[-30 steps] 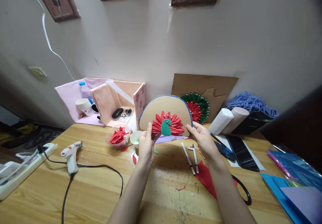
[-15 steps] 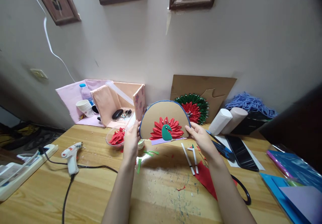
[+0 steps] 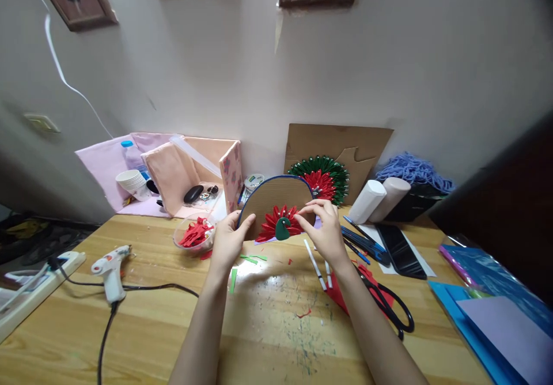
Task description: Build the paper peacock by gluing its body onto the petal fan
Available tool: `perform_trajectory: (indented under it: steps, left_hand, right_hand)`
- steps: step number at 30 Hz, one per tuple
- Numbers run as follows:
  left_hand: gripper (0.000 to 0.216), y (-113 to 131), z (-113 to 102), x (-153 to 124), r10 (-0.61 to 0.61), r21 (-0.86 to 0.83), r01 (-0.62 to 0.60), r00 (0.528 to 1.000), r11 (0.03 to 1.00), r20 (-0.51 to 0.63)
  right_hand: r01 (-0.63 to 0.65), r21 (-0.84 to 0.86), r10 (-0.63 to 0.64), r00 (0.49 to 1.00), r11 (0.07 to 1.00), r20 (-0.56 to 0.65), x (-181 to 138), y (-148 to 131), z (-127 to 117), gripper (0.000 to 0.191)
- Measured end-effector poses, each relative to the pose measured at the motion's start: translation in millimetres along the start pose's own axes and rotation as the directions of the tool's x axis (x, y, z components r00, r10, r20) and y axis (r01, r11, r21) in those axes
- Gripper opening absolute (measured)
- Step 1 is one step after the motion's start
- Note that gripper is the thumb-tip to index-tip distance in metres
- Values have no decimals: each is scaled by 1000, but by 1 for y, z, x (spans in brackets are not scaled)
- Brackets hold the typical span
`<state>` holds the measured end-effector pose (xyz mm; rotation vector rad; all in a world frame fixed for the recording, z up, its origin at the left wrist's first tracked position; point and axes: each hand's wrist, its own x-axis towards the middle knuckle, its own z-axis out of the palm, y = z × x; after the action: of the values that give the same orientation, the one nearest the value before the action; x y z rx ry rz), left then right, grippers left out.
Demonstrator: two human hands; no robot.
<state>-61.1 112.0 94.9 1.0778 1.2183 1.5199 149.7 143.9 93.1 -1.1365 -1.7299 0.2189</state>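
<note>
A half-round cardboard piece (image 3: 272,195) with a blue-trimmed edge is held up over the table, tilted. On its face sits a peacock, with a green body (image 3: 283,229) and a fan of red petals (image 3: 270,223). My left hand (image 3: 231,238) grips the cardboard's left edge, thumb in front and fingers mostly hidden behind. At the fan's right side, my right hand (image 3: 324,226) has its thumb and forefinger closed at a red petal. A purple strip (image 3: 318,222) shows partly behind the cardboard.
A glue gun (image 3: 111,271) with its cord stands left, beside a power strip (image 3: 38,298). A bowl of red pieces (image 3: 194,235), white pens (image 3: 315,265) and scissors (image 3: 389,304) lie around my arms. A larger red-green fan (image 3: 322,180) leans behind on cardboard.
My right hand has left the cardboard's right edge and moved onto the red petals. The cardboard has tilted, and my left thumb now lies across its front. The view has shifted slightly.
</note>
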Motion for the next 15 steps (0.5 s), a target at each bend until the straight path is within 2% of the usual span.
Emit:
perform_trajectory:
  steps: [6,15]
  left_hand:
    - [33,-3,3,-1,-13,-11,13,1000,1000,10]
    - [28,4,9,-6,30,75,-31,999,997,19]
  right_hand:
    - [-18,-68,17,1000,998,-16,-1,5,4,7]
    - [2,-143,-13,997,990,-73,-3,-5,1,7]
